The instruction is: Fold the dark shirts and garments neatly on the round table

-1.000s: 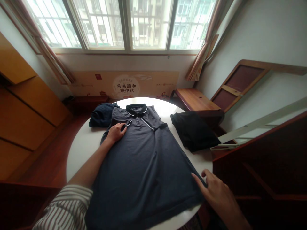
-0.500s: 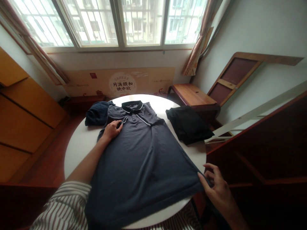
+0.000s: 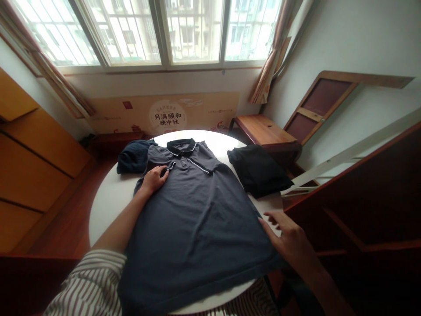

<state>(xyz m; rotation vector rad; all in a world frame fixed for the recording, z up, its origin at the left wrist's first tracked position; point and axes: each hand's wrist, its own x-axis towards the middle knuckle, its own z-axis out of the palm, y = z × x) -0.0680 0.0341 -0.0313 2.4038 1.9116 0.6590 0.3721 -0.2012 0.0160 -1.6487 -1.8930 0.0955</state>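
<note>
Daylight reaches me from the window (image 3: 192, 33) beyond the far edge of my worktop (image 3: 107, 199), its panes nearly burnt white and a glare lying along that far edge. Towards me it dims, soft shadows marking the creases in the shirt (image 3: 197, 219), while the black folded cloth (image 3: 259, 171) by the right edge loses detail. My wide view leans and stretches at the sides, everything slightly soft.

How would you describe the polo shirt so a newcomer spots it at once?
Find the round white table before the window. The dark polo shirt lies there, collar toward the window, left hand resting on it. Unlike the navy bundle and black folded cloth, it shows white-edged trim and buttons.
</note>
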